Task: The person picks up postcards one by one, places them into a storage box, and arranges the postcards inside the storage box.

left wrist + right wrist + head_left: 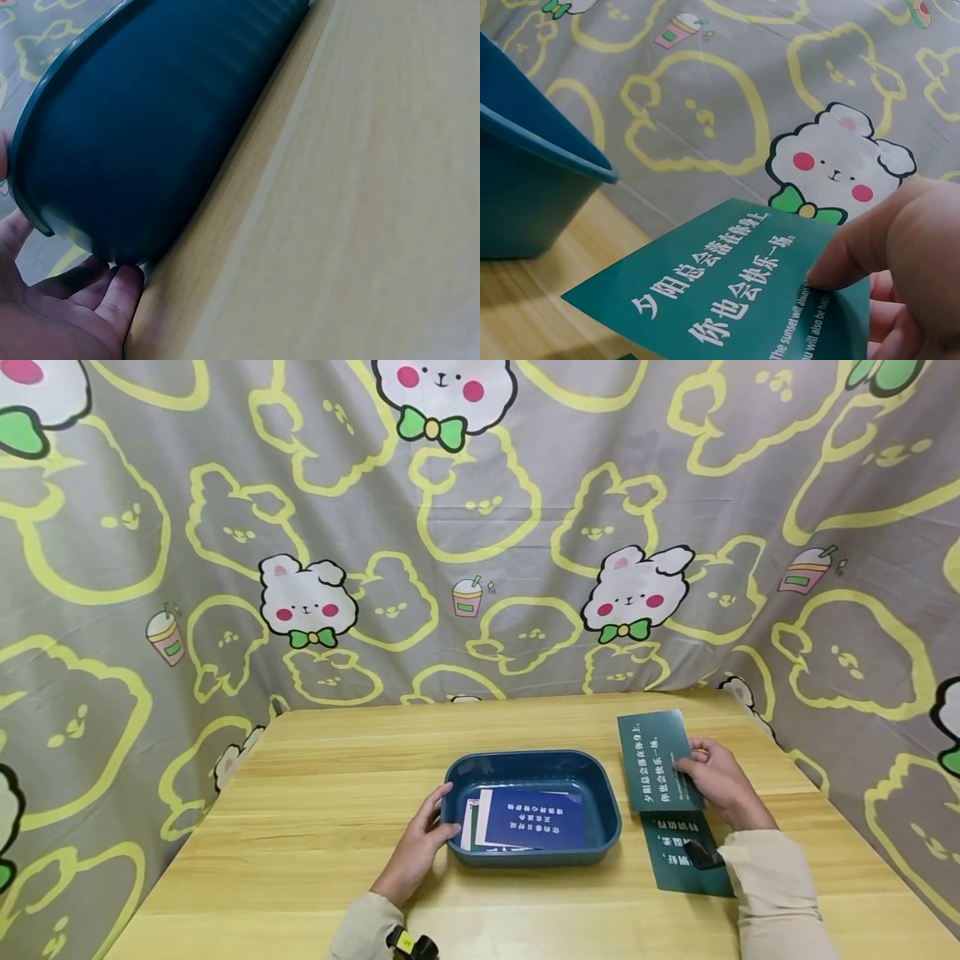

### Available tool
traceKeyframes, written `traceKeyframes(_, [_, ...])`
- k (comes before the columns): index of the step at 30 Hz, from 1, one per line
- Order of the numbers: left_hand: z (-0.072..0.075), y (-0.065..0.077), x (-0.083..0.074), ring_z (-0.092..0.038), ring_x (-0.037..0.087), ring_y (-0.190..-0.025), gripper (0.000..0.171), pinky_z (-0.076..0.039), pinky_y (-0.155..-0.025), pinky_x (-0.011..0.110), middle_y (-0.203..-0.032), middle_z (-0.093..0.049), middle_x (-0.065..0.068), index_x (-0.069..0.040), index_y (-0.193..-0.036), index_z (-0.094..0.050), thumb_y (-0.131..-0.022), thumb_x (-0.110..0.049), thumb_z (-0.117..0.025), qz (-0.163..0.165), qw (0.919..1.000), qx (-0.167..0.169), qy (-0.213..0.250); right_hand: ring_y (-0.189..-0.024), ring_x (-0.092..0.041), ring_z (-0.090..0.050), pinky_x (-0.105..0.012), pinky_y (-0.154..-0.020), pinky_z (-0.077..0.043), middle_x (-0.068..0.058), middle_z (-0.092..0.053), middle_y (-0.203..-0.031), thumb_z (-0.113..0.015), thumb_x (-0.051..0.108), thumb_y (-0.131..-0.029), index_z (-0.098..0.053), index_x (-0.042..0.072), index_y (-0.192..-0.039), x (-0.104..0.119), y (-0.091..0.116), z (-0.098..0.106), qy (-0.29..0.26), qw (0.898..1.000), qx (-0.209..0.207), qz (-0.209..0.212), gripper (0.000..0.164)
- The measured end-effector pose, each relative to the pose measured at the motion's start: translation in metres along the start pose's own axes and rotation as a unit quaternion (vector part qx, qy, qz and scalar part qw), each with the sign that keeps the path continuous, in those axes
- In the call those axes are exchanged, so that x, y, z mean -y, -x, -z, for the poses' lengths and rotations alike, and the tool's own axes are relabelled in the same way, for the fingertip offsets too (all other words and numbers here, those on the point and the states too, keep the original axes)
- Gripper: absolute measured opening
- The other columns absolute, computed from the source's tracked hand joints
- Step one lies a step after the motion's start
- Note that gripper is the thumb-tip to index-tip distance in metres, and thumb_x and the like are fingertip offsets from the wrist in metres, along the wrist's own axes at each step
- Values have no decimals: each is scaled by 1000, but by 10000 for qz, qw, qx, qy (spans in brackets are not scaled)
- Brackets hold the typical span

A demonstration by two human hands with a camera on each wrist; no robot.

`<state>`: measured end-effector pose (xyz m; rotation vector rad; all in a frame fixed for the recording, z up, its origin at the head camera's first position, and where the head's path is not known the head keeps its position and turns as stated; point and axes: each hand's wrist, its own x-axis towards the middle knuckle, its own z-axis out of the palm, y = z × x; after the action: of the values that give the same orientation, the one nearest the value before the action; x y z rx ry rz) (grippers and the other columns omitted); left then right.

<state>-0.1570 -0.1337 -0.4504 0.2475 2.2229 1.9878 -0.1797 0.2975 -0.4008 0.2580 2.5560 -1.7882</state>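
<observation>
A dark blue plastic basin (532,860) stands on the table, with several printed cards (534,818) lying inside, a blue one on top. My left hand (417,839) grips the basin's left end; in the left wrist view its fingers (120,296) meet the lower wall. To the basin's right, my right hand (723,781) pinches a green card (651,764) with white writing by its right edge, thumb on the printed face. The right wrist view shows this held card (705,292) tilted. Another green card (678,864) lies below it, partly covered by the held card and right wrist.
The wooden table (315,827) reaches back to a grey curtain (465,535) with yellow outlines and rabbit prints, which also hangs along both sides. A black strap device (411,943) sits on the left wrist, another (703,855) on the right.
</observation>
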Motion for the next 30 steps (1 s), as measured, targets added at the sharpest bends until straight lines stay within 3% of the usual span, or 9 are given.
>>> traceKeyframes(8, [0,-1,-1,-30,47,-133,59,-30,-107,61,-149,-27,29,-21,-146,-34,-92,-8,-54,-30,10000,-34,-13,-75,-10,-62,-27,-62,-56,-20,-61,-107,-47,11,-95,-32,-10,-129,12,-1,-5,193,9994,-191,203,42])
traceKeyframes(15, [0,1,-1,-29,47,-133,60,-29,-108,61,-150,-27,28,-20,-146,-33,-91,-8,-54,-42,10000,-3,-10,-70,-9,-61,-27,-59,-57,-4,-62,-88,-47,7,-95,-34,-10,-125,20,1,-7,108,9975,-264,652,37])
traceKeyframes(20, [0,2,-2,-29,47,-133,59,-29,-107,61,-150,-27,27,-21,-146,-33,-92,-9,-54,-53,10000,-11,-32,-69,-8,-62,-27,-58,-56,1,-61,-85,-47,6,-94,-34,-12,-125,30,0,-9,76,9955,-270,907,38])
traceKeyframes(24, [0,3,-3,-28,48,-133,59,-29,-107,62,-151,-25,27,-21,-146,-33,-92,-10,-54,1,10000,-39,-67,-67,-8,-61,-26,-57,-55,0,-60,-85,-48,3,-92,-34,-13,-125,40,-3,-15,58,9946,-198,1016,39])
traceKeyframes(30, [0,3,-2,-28,47,-133,60,-29,-107,62,-151,-25,28,-21,-146,-32,-92,-10,-54,29,10000,-32,-34,-69,-12,-63,-28,-57,-57,-13,-61,-90,-47,0,-93,-35,-11,-125,49,-10,-28,105,9938,111,1101,37])
